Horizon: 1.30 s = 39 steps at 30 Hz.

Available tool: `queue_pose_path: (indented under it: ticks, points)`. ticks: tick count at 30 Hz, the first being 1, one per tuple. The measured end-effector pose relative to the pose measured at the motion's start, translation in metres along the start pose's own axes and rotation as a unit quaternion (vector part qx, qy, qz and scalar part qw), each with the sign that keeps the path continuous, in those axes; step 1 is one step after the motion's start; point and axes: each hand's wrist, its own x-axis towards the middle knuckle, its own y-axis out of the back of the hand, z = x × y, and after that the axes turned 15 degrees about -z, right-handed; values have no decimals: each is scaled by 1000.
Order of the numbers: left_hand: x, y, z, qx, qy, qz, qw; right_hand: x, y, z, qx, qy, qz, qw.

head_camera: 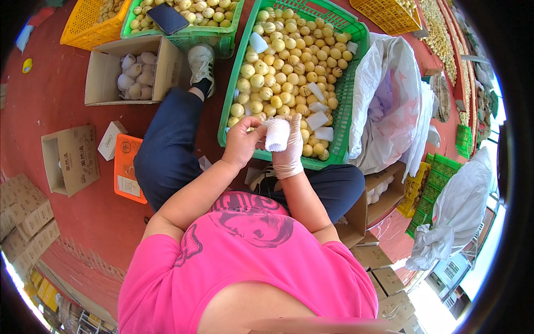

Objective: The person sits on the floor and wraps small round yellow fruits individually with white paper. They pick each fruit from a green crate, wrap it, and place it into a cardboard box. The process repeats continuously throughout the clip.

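Observation:
My bare left hand [245,140] pinches the edge of a white foam net sleeve [277,134] between thumb and fingers. My right hand [292,146], in a pale thin glove, holds the same sleeve from the other side. The sleeve looks rounded; whether a fruit is inside is hidden. Both hands are over the near edge of a green plastic crate [225,100]. Inside lie many round, pale yellow fruits [288,67], some with dark stripes, likely pepino melons. Loose foam sleeves [318,120] rest on the fruit at the right and near my right hand.
Left stands an open cardboard box [95,79] with sleeved fruits [137,77]. A phone [167,18] rests on another fruit crate [228,37]. A white plastic sack [363,100] flanks the crate. An orange crate lid or tray [130,160] and a smaller carton [79,163] lie left.

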Motion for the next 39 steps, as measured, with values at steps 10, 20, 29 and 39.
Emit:
queue_pose_path:
  ticks: [10, 20, 29, 39]
  points:
    - [32, 15, -20, -272, 192, -36, 942, 20, 41, 14, -567, 60, -114, 813]
    - [35, 22, 0, -82, 170, -57, 980, 143, 114, -95, -838, -26, 144, 525]
    - [33, 12, -10, -35, 102, -87, 990, 15, 57, -22, -254, -142, -52, 955]
    - [32, 19, -8, -31, 139, -58, 988, 91, 113, -51, -870, -179, 114, 445]
